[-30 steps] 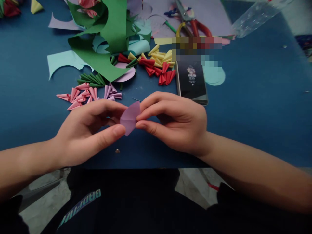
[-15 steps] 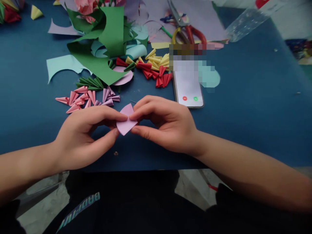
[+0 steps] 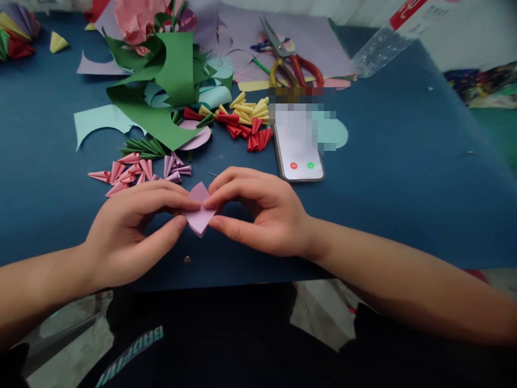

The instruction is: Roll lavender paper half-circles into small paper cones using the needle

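Note:
A small lilac paper piece (image 3: 199,216), folded along a crease, is pinched between both my hands just above the near edge of the blue table (image 3: 404,178). My left hand (image 3: 133,226) grips its left side with thumb and forefinger. My right hand (image 3: 258,213) grips its right side the same way. Behind my left hand lie pink folded cones (image 3: 121,171) and purple folded cones (image 3: 175,166).
A phone (image 3: 299,151) with a lit call screen lies just beyond my right hand. Red cones (image 3: 250,134), yellow cones (image 3: 250,108), green cones (image 3: 143,146), green paper scraps (image 3: 161,86), scissors (image 3: 291,59) and a clear ruler (image 3: 388,40) lie further back.
The lilac paper has been folded over and turned between my fingers. The phone screen went from dark to a white incoming-call screen. My view tilted, so everything sits slightly lower.

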A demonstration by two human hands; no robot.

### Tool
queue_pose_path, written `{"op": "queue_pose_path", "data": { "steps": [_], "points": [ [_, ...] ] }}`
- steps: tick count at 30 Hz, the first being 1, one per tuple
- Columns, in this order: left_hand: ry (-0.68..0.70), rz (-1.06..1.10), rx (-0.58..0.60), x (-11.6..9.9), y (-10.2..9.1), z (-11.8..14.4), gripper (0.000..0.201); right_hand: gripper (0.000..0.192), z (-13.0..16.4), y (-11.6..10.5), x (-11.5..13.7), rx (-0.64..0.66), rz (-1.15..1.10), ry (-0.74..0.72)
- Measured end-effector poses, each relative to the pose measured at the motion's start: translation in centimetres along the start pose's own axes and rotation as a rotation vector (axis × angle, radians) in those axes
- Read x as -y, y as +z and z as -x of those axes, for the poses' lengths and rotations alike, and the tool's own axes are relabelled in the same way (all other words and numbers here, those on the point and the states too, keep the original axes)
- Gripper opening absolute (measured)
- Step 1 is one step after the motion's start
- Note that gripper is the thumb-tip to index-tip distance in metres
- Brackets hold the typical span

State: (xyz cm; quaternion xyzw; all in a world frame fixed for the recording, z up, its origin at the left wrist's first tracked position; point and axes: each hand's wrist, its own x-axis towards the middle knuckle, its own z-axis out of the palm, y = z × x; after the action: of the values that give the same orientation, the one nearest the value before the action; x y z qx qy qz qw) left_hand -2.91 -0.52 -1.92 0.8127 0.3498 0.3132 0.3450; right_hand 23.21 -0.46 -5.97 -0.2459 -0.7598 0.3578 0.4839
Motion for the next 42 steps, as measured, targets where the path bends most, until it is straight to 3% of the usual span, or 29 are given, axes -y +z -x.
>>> {"op": "queue_pose_path", "data": {
  "steps": [8, 13, 17, 21, 25, 33, 38, 42],
  "points": [
    [-0.054, 0.010, 0.003, -0.1, -0.1, 0.0, 0.021, 0.003, -0.1, 0.4, 0.1, -0.002, 0.080, -0.047],
    [-0.073, -0.018, -0.001, 0.1, -0.1, 0.2, 0.009, 0.009, 0.4, 1.1, 0.1, -0.073, 0.184, -0.078],
    [-0.101, -0.056, -0.079, 0.4, 0.5, 0.5, 0.009, 0.009, 0.6, 1.6, 0.1, -0.104, 0.202, -0.115],
    [-0.149, 0.078, -0.073, 0.6, 1.1, 0.6, 0.017, 0.011, 0.5, 1.9, -0.2, -0.079, 0.227, -0.172],
    [-0.153, 0.120, -0.137, 0.9, 1.3, 0.6, 0.028, 0.006, 0.4, 1.8, -0.6, -0.065, 0.172, -0.116],
    [-0.200, 0.077, -0.117, 0.5, 0.9, -0.1, 0.017, 0.010, 0.1, 1.3, -0.2, -0.004, 0.110, -0.065],
    [-0.138, 0.018, -0.181, 1.0, 1.1, -0.1, 0.018, 0.015, 0.0, 1.1, 0.2, 0.041, 0.092, -0.022],
    [-0.094, -0.009, -0.157, 1.4, 1.1, 0.0, 0.016, 0.022, -0.2, 1.1, 0.5, 0.044, 0.109, 0.021]
  ]
}}
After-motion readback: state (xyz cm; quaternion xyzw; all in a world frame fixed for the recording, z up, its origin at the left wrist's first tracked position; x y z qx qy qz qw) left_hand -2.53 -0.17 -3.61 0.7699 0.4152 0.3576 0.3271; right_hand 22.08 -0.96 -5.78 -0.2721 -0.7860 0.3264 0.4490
